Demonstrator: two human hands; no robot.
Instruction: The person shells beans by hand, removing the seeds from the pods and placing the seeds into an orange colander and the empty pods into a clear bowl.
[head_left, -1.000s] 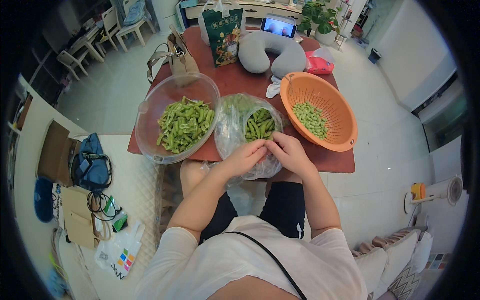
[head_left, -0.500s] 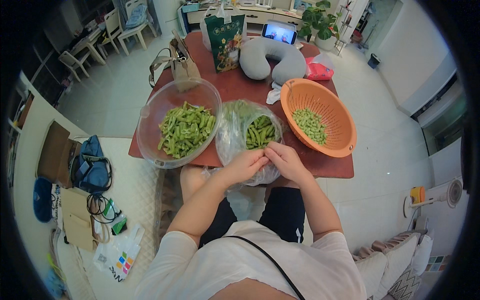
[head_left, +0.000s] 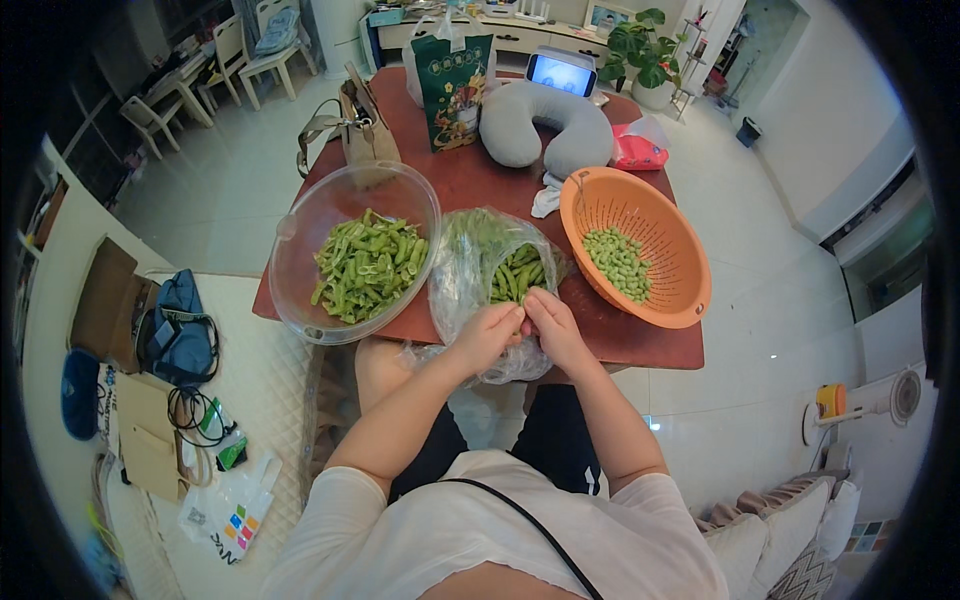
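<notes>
Over the near edge of the table, my left hand and my right hand meet with fingers pinched together. A bit of green shows between the fingertips; it looks like an edamame pod, mostly hidden by them. Just beyond lies a clear plastic bag, its mouth open on whole green pods. On the left stands a clear plastic bowl heaped with opened pods. An orange colander on the right, tilted toward me, holds loose pale green beans.
Farther back on the red-brown table are a beige handbag, a green paper bag, a grey neck pillow, a lit phone and a pink packet. A floor fan stands to the right.
Both hands have shifted slightly to the left, still pinched together. A bit of green now shows between the fingertips. The view has tilted a little, and the bowl, bag and colander keep their places.
</notes>
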